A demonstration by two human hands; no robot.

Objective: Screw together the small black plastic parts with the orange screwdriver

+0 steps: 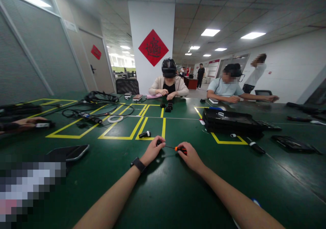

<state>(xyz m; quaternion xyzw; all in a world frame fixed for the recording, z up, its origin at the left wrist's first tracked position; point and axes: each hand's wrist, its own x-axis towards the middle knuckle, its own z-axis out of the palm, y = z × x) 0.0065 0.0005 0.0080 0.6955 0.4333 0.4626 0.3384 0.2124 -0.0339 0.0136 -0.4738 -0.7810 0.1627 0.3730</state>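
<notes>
a: orange-handled screwdriver (180, 149)?
b: pinched in the right hand (189, 157), above the green table (163, 188).
a: left hand (152, 151)?
b: closed on a small black part (159, 142) at the tip.

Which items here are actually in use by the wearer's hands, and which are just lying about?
In use: screwdriver in right hand; small black part under left hand.
Lying about: black cylinder, phone, cables, black tray, tape roll.
</notes>
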